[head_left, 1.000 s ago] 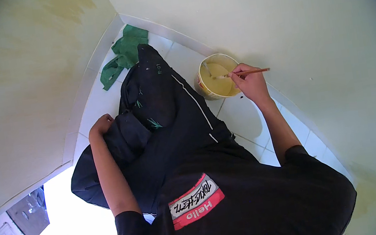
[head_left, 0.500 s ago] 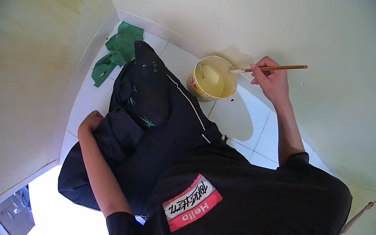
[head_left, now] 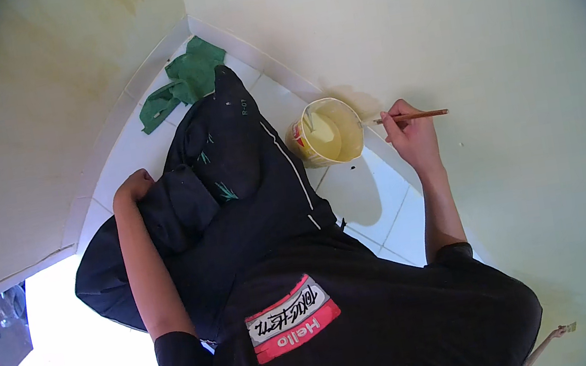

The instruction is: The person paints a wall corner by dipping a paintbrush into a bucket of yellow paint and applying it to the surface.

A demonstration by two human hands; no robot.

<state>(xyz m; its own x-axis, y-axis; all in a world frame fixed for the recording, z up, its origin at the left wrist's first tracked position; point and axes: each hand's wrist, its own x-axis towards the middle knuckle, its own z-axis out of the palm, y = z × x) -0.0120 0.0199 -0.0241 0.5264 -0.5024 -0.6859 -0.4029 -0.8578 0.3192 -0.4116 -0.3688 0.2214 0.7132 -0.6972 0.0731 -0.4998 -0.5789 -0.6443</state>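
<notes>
My right hand (head_left: 411, 136) grips a slim paintbrush (head_left: 423, 115) by its wooden handle. The brush lies almost level in view, its pale tip at the right rim of a bucket; whether they touch I cannot tell. This white bucket (head_left: 311, 154) stands on the tiled floor by the wall and holds pale yellow paint (head_left: 335, 137). Inside it, a streak of shadow or a stick shows near the left wall, too unclear to name. My left hand (head_left: 133, 186) rests on my dark-trousered knee, fingers curled in a loose fist with nothing visible in them.
Two pale walls (head_left: 517, 58) meet in a corner ahead, edged by a low skirting (head_left: 275, 64). A crumpled green cloth (head_left: 196, 68) lies on the floor tiles there. At the lower right, another person's hand (head_left: 558, 332) holds a small brush-like thing. Bright light fills the lower left.
My right hand has drawn the brush tip back from over the bucket's rim to about its outer edge. The handle appears shorter now. My left hand stays on the knee; the view has shifted slightly.
</notes>
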